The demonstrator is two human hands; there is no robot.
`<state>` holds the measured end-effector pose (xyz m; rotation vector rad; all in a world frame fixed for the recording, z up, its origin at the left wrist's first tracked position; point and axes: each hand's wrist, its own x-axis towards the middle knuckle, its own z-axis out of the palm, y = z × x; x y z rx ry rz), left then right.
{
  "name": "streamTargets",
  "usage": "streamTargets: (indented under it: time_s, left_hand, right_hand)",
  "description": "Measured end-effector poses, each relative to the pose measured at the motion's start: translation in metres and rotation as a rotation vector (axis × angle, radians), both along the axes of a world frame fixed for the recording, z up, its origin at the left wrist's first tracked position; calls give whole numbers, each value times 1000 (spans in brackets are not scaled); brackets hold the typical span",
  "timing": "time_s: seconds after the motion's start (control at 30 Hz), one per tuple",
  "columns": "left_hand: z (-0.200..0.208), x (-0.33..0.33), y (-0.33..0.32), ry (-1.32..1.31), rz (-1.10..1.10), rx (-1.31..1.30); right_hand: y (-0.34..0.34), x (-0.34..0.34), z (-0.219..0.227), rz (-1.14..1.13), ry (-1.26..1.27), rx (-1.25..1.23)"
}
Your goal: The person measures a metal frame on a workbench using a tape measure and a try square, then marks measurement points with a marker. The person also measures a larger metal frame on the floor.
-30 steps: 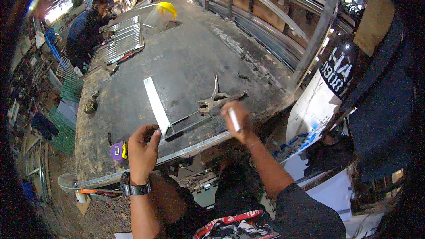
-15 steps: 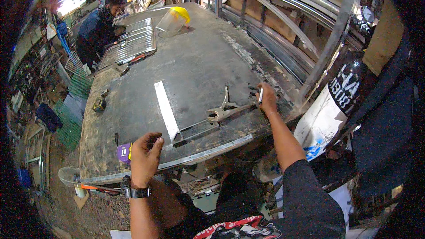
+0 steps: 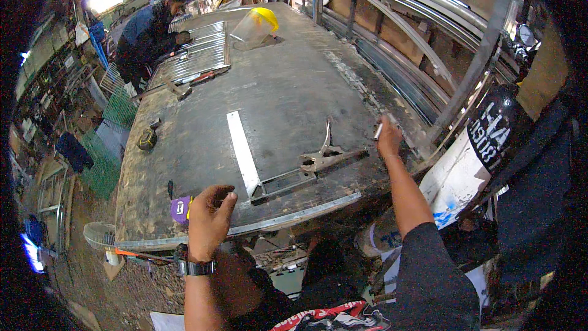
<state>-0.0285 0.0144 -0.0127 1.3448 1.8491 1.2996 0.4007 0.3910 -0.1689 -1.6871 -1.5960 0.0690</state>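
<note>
My right hand (image 3: 389, 140) is closed around a white marker pen (image 3: 378, 132) above the table's right side. Over the near edge, my left hand (image 3: 211, 217) hangs half curled, thumb and fingers a little apart, nothing visible in it. Just left of it sits a purple tape measure (image 3: 181, 209). Between my hands, a bright flat metal strip (image 3: 242, 153) meets a thin dark metal bar (image 3: 285, 189) at a corner. Locking clamp pliers (image 3: 321, 160) lie at the bar's right end, handles toward my right hand; whether they grip it I cannot tell.
The dark worktable (image 3: 294, 92) carries a black tape measure (image 3: 147, 139), a slatted metal panel (image 3: 199, 55) and a yellow-topped face shield (image 3: 263, 21). A co-worker (image 3: 144, 37) leans over the panel at far left. A gas cylinder (image 3: 456, 171) stands right; metal lengths (image 3: 398, 0) fill a rack behind.
The view has shifted, so the table's things sit slightly farther right. My right hand has drawn a little away from the pliers' handles, still with the marker. My left hand keeps its pose.
</note>
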Motion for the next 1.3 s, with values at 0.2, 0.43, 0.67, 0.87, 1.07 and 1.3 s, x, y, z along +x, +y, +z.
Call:
streamTargets:
  time_s: [0.2, 0.43, 0.67, 0.87, 1.07, 1.3]
  left_hand:
    - [6, 3, 5, 45, -66, 44]
    - [2, 16, 11, 231, -62, 52]
    - [-32, 63, 10, 726, -452, -218]
    - [-11, 80, 7, 620, -226, -775]
    - [-6, 28, -11, 702, -240, -230]
    - [17, 2, -46, 348, -64, 212]
  right_hand:
    - [-44, 19, 18, -27, -309, 157]
    - [-142, -72, 52, 325, 352, 386]
    - [-274, -148, 49, 509, 597, 91]
    - [-311, -141, 44, 503, 472, 173]
    - [-299, -99, 19, 416, 546, 142]
    - [-309, -107, 13, 510, 761, 33]
